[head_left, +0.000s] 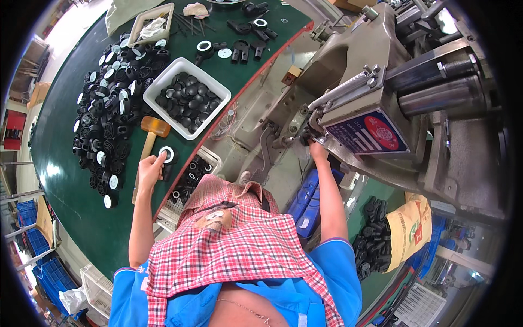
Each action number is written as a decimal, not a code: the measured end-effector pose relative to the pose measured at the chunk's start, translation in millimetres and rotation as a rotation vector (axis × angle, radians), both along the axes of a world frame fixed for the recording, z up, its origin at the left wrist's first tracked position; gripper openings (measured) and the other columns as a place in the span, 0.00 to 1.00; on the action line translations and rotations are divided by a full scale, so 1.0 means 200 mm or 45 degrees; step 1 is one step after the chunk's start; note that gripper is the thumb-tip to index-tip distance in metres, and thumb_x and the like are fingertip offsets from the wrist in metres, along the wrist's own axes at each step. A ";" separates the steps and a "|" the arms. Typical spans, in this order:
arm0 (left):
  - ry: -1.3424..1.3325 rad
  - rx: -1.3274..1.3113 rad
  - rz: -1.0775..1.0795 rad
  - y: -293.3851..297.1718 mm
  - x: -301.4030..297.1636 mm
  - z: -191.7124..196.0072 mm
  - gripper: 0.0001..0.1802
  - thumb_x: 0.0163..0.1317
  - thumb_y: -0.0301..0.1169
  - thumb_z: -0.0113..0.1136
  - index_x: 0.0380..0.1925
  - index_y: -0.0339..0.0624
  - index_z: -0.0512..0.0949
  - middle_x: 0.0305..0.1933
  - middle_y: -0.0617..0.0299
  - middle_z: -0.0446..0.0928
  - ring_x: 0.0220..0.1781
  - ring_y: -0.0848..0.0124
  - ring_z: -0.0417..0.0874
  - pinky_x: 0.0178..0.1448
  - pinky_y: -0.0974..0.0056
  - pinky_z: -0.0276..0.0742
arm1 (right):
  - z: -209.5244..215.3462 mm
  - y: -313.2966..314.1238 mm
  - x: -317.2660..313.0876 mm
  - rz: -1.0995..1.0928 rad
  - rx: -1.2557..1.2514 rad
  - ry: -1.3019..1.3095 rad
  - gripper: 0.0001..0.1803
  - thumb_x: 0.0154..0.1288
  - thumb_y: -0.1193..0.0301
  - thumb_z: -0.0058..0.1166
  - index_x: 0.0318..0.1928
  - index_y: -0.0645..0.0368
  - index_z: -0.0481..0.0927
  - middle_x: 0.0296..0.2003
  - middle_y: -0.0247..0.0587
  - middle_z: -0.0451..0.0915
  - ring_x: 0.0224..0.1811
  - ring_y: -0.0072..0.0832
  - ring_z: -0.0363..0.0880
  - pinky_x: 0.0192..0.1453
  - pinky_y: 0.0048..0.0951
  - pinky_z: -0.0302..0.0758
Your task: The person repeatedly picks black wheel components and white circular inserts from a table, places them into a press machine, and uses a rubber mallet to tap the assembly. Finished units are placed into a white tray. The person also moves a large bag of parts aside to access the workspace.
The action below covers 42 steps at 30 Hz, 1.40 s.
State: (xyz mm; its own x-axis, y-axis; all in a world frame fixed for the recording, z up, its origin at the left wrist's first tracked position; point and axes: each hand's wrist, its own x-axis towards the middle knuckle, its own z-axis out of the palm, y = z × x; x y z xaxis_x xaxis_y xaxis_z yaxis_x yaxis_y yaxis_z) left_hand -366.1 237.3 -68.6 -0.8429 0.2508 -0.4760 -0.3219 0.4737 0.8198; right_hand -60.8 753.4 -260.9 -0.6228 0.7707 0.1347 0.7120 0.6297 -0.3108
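My left hand [151, 171] is over the green table with its fingers closed on a black plastic part with a white ring [169, 155] at its top. Right beside that hand lies a mallet with an amber head [155, 126], its wooden handle running down past my wrist. Reaching into the press machine [348, 92], my right hand [318, 152] is closed at the tooling under the press head. A small dark piece [306, 135] shows at its fingertips; its kind is too small to tell.
A white tub [220, 109] of black domed caps stands near the table edge. Left of it is a heap of black wheels [109, 117] with white discs. Below the edge sits a crate [213, 159] of ringed parts. Black parts [373, 234] and a yellow sack [408, 231] lie at right.
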 end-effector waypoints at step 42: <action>-0.016 -0.131 0.002 0.01 0.00 0.05 0.27 0.65 0.51 0.64 0.17 0.40 0.75 0.14 0.68 0.69 0.15 0.80 0.67 0.20 0.71 0.62 | 0.90 -0.64 -0.26 0.403 -0.195 0.463 0.10 0.64 0.75 0.62 0.46 0.63 0.86 0.31 0.43 0.83 0.30 0.32 0.82 0.34 0.32 0.76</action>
